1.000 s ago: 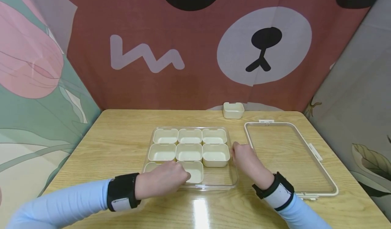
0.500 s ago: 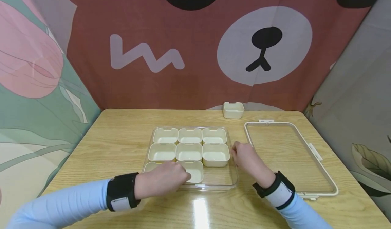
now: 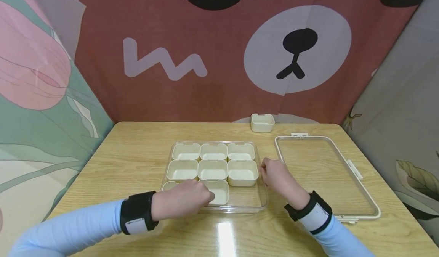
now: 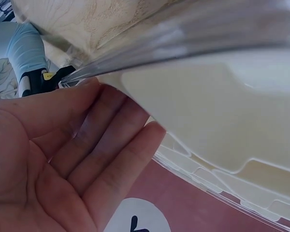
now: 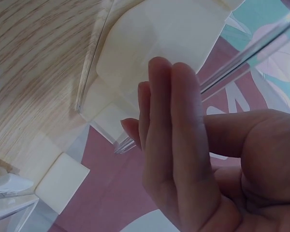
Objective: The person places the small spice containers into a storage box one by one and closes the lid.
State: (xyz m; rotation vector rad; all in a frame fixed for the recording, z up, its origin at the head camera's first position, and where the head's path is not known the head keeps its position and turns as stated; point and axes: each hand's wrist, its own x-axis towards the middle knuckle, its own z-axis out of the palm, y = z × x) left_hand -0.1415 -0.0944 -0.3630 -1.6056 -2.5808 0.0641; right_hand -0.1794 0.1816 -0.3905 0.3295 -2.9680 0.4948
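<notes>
Reddish-brown cloth backdrop (image 3: 157, 102) printed with a pale muzzle and dark nose; flowered cloth (image 3: 31, 146) off to the left, greyer leaf-patterned cloth (image 3: 391, 100) to the right. Light wood-grain table (image 3: 133, 146) below, one bright glare patch on the near side, a little right of the left grip.

Left grip (image 3: 183, 199) lies over the near edge of a clear tray (image 3: 244, 199), knuckles up, fingers bent down and in at the front middle cup (image 3: 221, 193). Little gap left in this grip; it holds the cup at its rim, though the fingertips are partly hidden behind the cup's edge. Part of the front left cup (image 3: 168, 185) shows just beyond the back of this grip.

Right grip (image 3: 277, 176) is at the tray's right wall — fingers fairly straight down the outside, thumb across at the rim, pinching it. Contact point of the thumb hidden by the fingers.

Beyond the left grip, two full rows of cream cups (image 3: 212, 169), three to a row, all inside the tray. Nearest to the right grip is the right-hand cup of the middle row, just across the tray wall.

Single loose cup (image 3: 262, 123) at the table's far edge, beyond the right grip. White-framed lid (image 3: 369, 198) flat on the table to the right of that grip — clips along its sides. Light blue sleeves (image 3: 79, 224), black wristbands (image 3: 138, 213) behind both grips.
</notes>
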